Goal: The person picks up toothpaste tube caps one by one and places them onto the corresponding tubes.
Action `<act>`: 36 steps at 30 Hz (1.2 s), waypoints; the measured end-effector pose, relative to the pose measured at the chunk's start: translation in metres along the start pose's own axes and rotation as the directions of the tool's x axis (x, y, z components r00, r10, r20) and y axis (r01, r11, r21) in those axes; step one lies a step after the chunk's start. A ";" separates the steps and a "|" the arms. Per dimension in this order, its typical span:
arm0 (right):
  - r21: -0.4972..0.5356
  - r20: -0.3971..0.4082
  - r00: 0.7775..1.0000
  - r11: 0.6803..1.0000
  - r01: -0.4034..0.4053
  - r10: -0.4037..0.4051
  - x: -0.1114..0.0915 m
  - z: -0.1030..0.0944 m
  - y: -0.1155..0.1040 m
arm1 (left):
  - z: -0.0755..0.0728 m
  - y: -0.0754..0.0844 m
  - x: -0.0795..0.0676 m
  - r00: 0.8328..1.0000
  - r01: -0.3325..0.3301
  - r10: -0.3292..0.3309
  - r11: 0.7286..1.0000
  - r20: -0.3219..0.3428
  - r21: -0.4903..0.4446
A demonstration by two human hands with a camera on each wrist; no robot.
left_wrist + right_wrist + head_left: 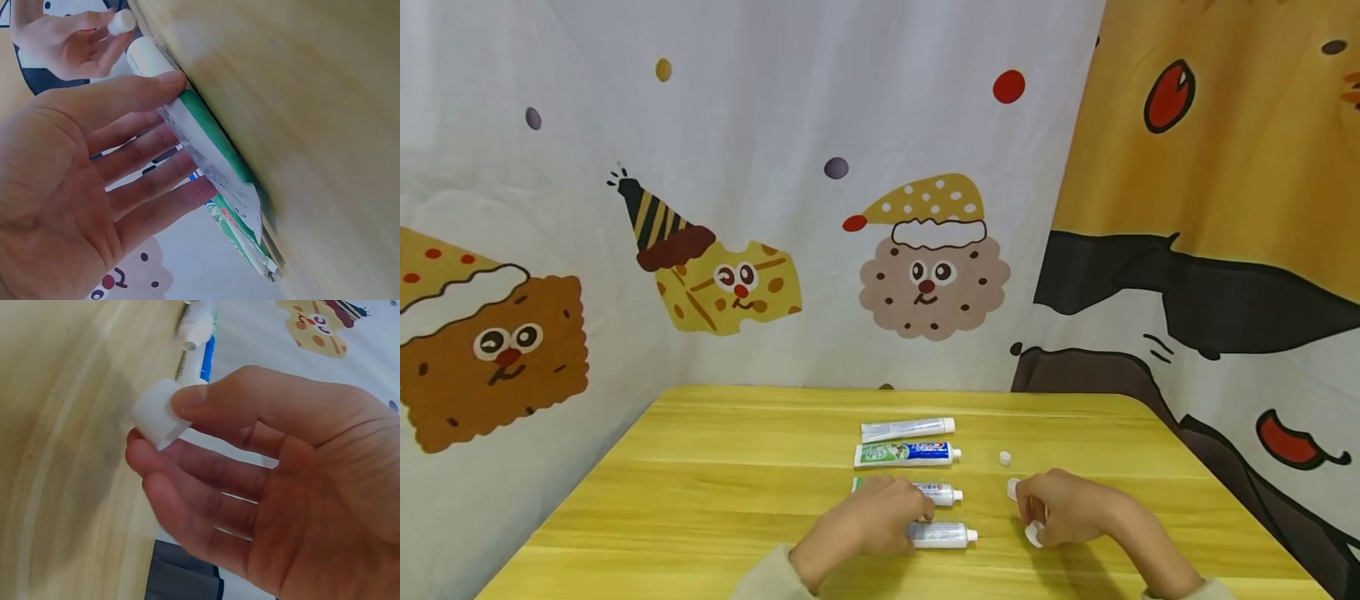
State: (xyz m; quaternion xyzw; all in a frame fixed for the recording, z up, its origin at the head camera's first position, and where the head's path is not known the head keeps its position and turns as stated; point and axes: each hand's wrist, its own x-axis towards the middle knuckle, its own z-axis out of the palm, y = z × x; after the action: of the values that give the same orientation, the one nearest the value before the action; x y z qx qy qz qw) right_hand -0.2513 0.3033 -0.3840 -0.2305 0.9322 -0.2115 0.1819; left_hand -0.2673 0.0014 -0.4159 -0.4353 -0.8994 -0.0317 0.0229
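My left hand (pixel 883 510) holds the nearest toothpaste tube (pixel 942 535), thumb on one side and fingers along the other. In the left wrist view this tube (pixel 206 144) shows white and green, its flat crimped end pointing away from the thumb. To the right, my right hand (pixel 1071 508) pinches a white cap (pixel 159 415) between thumb and fingers, close over the table. The held tube's bare nozzle (pixel 972 536) points toward that cap. Just beyond lies a second white and green tube (pixel 942 494), partly hidden by my left hand, its nozzle uncapped.
Farther back lie a green and blue toothpaste tube (pixel 898 454) and a silvery-white tube (pixel 906 430). Two white caps, a far one (pixel 1005 458) and a nearer one (pixel 1012 488), sit right of the tubes on the wooden table (pixel 737 467). A printed curtain (pixel 760 125) hangs behind.
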 end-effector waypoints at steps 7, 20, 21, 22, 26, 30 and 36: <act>0.042 -0.084 0.991 0.993 0.109 -0.105 -0.004 -0.009 -0.007 | -0.002 0.000 -0.001 1.000 -0.011 0.011 0.999 0.015 -0.030; -0.059 -0.455 0.861 0.973 0.223 -0.225 -0.012 -0.023 -0.040 | -0.024 -0.008 -0.005 0.993 -0.068 0.032 0.940 -0.112 -0.335; -0.052 -0.483 0.846 0.972 0.229 -0.226 -0.012 -0.022 -0.043 | -0.024 -0.008 -0.005 0.993 -0.068 0.031 0.937 -0.115 -0.342; -0.048 -0.508 0.829 0.969 0.243 -0.233 -0.011 -0.020 -0.045 | -0.024 -0.008 -0.006 0.993 -0.069 0.030 0.934 -0.116 -0.351; -0.055 -0.581 0.761 0.947 0.317 -0.289 -0.007 -0.014 -0.052 | -0.023 -0.008 -0.005 0.993 -0.071 0.029 0.925 -0.115 -0.373; -0.062 -0.604 0.717 0.917 0.394 -0.348 -0.004 -0.011 -0.057 | -0.022 -0.008 -0.004 0.991 -0.077 0.029 0.922 -0.130 -0.380; 0.026 -0.632 0.710 0.907 0.421 -0.311 -0.004 -0.009 -0.062 | -0.022 -0.008 -0.003 0.987 -0.106 0.049 0.916 -0.156 -0.387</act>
State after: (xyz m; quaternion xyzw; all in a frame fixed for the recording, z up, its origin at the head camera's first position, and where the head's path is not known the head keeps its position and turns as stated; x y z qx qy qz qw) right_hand -0.2302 0.2582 -0.3456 -0.3133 0.8539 -0.3843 -0.1581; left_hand -0.2712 -0.0073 -0.3948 -0.4629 -0.8527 -0.2420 0.0005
